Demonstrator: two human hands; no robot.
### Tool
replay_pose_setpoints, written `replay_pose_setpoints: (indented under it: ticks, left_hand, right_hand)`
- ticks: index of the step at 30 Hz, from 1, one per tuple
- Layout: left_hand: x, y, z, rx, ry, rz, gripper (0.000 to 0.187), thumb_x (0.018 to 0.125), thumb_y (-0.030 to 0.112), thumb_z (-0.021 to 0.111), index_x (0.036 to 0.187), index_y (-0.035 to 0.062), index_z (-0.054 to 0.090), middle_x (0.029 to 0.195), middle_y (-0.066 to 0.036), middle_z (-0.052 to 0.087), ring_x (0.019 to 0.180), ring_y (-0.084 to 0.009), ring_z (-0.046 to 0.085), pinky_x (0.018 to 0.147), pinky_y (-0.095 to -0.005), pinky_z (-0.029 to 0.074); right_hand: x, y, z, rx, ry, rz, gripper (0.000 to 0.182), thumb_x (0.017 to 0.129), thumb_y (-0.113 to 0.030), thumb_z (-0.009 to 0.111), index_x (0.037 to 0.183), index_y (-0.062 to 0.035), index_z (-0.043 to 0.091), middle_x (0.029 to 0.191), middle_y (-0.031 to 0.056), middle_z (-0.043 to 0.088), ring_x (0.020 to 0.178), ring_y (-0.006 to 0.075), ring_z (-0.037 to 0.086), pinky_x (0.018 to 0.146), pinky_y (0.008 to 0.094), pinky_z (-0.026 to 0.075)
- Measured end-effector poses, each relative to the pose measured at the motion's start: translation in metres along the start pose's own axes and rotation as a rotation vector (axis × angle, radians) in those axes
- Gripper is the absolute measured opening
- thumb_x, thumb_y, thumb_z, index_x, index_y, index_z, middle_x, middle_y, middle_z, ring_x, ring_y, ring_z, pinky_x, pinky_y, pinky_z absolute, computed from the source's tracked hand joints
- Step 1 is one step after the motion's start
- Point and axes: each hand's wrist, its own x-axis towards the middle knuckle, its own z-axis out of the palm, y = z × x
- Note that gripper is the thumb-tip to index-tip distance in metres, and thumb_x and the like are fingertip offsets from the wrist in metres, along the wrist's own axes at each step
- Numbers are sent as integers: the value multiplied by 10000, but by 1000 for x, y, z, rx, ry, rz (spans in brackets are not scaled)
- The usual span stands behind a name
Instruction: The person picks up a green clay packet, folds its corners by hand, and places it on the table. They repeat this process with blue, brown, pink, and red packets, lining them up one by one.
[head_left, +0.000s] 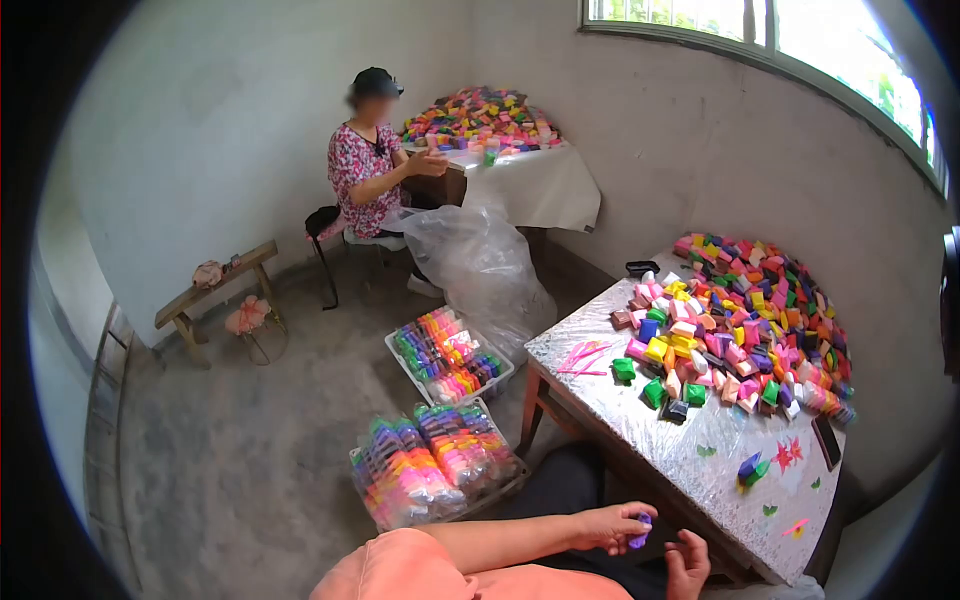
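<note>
Just off the near edge of the table (700, 450), my left hand (612, 527) pinches a small purple packet (640, 530) between thumb and fingers. To its right, my right hand (687, 566) is held with its fingers apart and curved, with nothing in it. On the table beyond my hands stand a blue packet (748, 468) and a green packet (761, 470), close together. A large heap of coloured packets (760, 330) covers the far part of the table, with pink strips (583, 355) at its left.
Two crates of packets, one near (510, 482) and one farther (507, 372), stand on the floor left of the table. A phone (826, 442) lies at the table's right. Beyond, a person (365, 180) sits beside a second heaped table (540, 185) and a plastic bag (480, 260).
</note>
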Motion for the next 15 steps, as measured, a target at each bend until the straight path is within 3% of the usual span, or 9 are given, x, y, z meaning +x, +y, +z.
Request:
replay_pose_setpoints:
  ticks: [2,6,9,10,13,15]
  left_hand:
    - [-5,-1,13,-13,-54,-21,429,960,384,574,1270,116,449,845,-26,564,626,-95,549,481,-206,436]
    - [-12,-5,19,37,-56,-32,402,964,429,546,1159,84,478,845,-34,567,645,-112,573,498,-220,481]
    - [-25,-1,21,-49,-61,-41,396,968,438,533,1145,87,494,866,-51,582,667,-130,604,520,-237,514]
    - [-28,0,23,-43,-27,-59,364,975,426,514,1118,91,518,886,-70,597,690,-159,633,542,-255,542]
    - [-36,18,32,-101,-29,-139,264,976,307,494,1026,63,583,896,-97,623,735,-201,663,586,-287,576]
    - [-39,21,32,-128,-18,-92,310,983,313,499,1076,29,586,949,-124,654,785,-228,680,619,-303,592]
  right_hand:
    - [-4,-12,22,161,-100,15,462,871,55,646,1307,-14,513,1160,65,606,1001,133,607,869,262,503]
    - [2,-1,28,109,-165,-95,476,882,45,639,1332,-22,498,1194,74,590,1005,153,605,869,272,509]
    - [0,-12,38,72,-29,-132,217,824,22,634,1041,10,641,1037,78,589,840,117,572,755,252,476]
    - [0,-5,33,-35,-35,-137,254,801,41,651,1052,4,647,1049,71,583,829,97,561,722,228,465]
    - [1,-13,35,-87,-14,-131,210,852,-12,620,1061,2,647,1052,104,628,952,172,606,826,278,485]
    - [3,-13,32,-116,-25,-185,196,878,-36,611,1067,6,645,1065,122,634,1007,218,608,885,311,476]
